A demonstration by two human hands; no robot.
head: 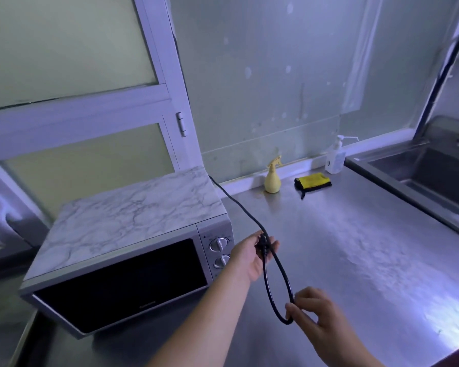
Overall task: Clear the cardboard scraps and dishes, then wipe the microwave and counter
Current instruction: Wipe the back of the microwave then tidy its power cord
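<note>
A silver microwave (pixel 133 250) with a marble-patterned top and a dark door stands on the left of the steel counter (pixel 355 247). Its black power cord (pixel 239 205) runs from behind it and loops in front. My left hand (pixel 252 256) holds the cord and its plug beside the microwave's two dials. My right hand (pixel 318 319) pinches the bottom of the cord loop just above the counter. A folded yellow and black cloth (pixel 313 181) lies at the back of the counter, next to a small yellow spray bottle (pixel 273 178).
A white pump bottle (pixel 335 157) stands by the back wall. A steel sink (pixel 429 170) with a tap is at the right. A frosted window frame (pixel 154 102) rises behind the microwave. A black hose (pixel 445 70) hangs at the upper right.
</note>
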